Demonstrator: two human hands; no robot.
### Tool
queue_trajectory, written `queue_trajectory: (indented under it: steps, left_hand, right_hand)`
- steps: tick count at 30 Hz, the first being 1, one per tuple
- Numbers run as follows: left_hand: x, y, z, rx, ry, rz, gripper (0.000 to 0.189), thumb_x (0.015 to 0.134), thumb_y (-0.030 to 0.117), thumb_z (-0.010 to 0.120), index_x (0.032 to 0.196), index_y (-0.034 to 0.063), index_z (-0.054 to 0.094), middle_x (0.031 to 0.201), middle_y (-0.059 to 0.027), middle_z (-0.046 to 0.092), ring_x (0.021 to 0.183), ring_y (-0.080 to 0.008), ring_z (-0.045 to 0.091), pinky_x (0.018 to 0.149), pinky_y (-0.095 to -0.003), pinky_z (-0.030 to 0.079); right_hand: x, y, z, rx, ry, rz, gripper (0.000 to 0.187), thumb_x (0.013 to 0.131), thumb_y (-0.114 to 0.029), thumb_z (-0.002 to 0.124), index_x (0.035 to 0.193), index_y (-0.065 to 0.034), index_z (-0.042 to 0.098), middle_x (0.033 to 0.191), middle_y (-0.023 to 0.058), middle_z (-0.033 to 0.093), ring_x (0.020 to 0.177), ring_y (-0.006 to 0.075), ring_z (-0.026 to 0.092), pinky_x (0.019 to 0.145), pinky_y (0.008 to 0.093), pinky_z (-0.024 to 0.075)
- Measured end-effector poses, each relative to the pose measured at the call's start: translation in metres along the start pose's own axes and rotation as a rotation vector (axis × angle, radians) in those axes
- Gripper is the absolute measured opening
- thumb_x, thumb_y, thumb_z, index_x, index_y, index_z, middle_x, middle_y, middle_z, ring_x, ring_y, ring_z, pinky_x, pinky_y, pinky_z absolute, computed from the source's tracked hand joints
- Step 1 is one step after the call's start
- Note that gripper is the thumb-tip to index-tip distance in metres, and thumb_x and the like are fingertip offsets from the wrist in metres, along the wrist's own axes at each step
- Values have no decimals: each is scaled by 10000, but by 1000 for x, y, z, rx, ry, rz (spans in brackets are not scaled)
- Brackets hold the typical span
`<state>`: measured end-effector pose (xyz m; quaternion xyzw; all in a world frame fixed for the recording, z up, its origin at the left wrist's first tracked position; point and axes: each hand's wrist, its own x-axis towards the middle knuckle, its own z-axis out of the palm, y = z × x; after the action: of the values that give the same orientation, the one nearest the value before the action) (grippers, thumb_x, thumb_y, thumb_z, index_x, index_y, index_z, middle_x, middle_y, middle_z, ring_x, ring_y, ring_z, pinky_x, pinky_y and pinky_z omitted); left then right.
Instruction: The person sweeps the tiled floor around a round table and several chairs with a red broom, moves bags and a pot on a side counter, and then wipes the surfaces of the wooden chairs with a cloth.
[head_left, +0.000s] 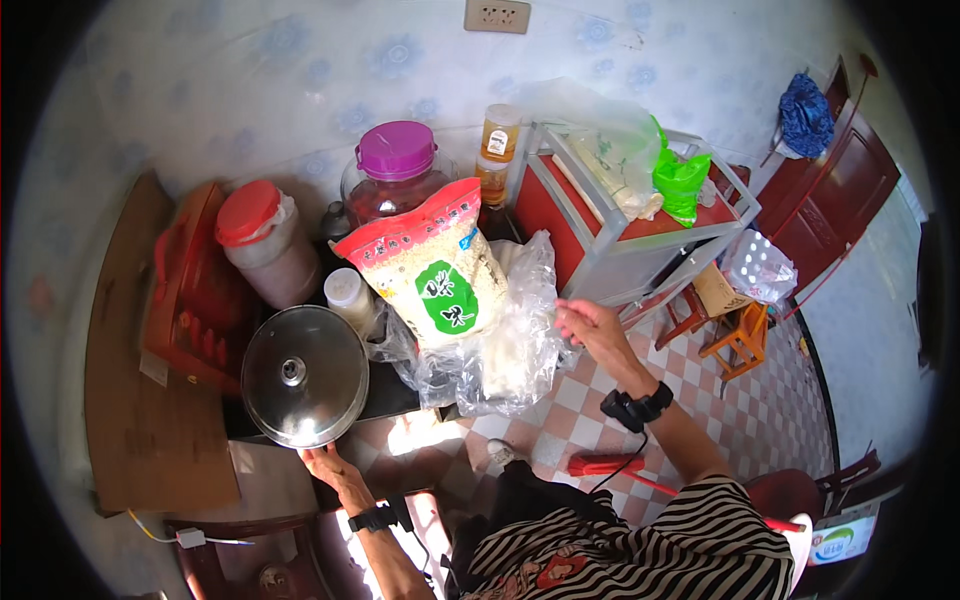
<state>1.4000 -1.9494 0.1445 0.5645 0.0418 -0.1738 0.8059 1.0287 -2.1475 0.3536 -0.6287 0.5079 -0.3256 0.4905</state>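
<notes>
My left hand (330, 468) grips the near rim of a round pot lid (281, 409) with a steel rim and a small metal knob. The lid is over the near left corner of a dark tabletop (388, 390). My right hand (592, 326) has curled fingers at the right edge of a crumpled clear plastic bag (510, 371); whether it pinches the plastic is unclear. Beside that bag stands a large printed food bag (480, 281), red at the top and pale below. A white-capped jar (347, 289) is just behind the lid.
At the back stand a purple-lidded jar (396, 150), a red-lidded tub (251, 214) and two stacked jars (499, 142). A red case (195, 322) lies left. Right is a metal-framed cabinet (622, 259) with bags on top. A red broom (604, 464) lies on the tiled floor (570, 394).
</notes>
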Motion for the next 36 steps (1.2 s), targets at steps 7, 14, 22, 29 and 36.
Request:
queue_trajectory:
  steps: [7, 14, 22, 29, 36]
  left_hand:
    - [0, -15, 25, -105, -13, 113, 399, 906, 334, 549, 1187, 55, 502, 1173, -89, 549, 1074, -204, 523, 923, -401, 418]
    - [-168, -16, 104, 222, -206, 74, 586, 858, 368, 621, 1304, 50, 414, 1287, -111, 457, 1150, -255, 461, 964, -435, 374]
    - [-239, -50, 179, 1119, -856, 768, 908, 722, 499, 700, 1414, 74, 294, 1455, -242, 238, 1305, -424, 283, 1037, -527, 234]
    - [-233, -102, 159, 1137, -889, 712, 815, 768, 376, 681, 1405, 45, 296, 1451, -264, 231, 1306, -439, 270, 1041, -534, 210]
    - [-222, -105, 161, 1133, -810, 680, 650, 799, 390, 662, 1282, 27, 422, 1425, -269, 274, 1276, -443, 327, 971, -603, 275]
  right_hand:
    - [154, 1, 28, -297, -89, -287, 692, 802, -245, 719, 1369, -23, 389, 1086, 106, 597, 967, 141, 575, 835, 274, 471]
    - [227, 1, 68, 301, -476, -211, 586, 690, -152, 803, 1187, -38, 513, 1081, 63, 623, 948, 140, 597, 835, 284, 481]
    - [200, 3, 101, -69, -183, -614, 341, 713, -327, 702, 887, -39, 646, 803, 169, 639, 744, 349, 619, 679, 415, 481]
    - [139, -94, 75, -31, 95, -1022, 330, 751, -250, 717, 965, -30, 596, 815, 112, 589, 780, 314, 587, 666, 383, 466]
    - [60, -149, -59, 430, -61, -773, 221, 866, -140, 645, 1050, -24, 608, 841, 29, 650, 751, 56, 586, 628, 249, 477]
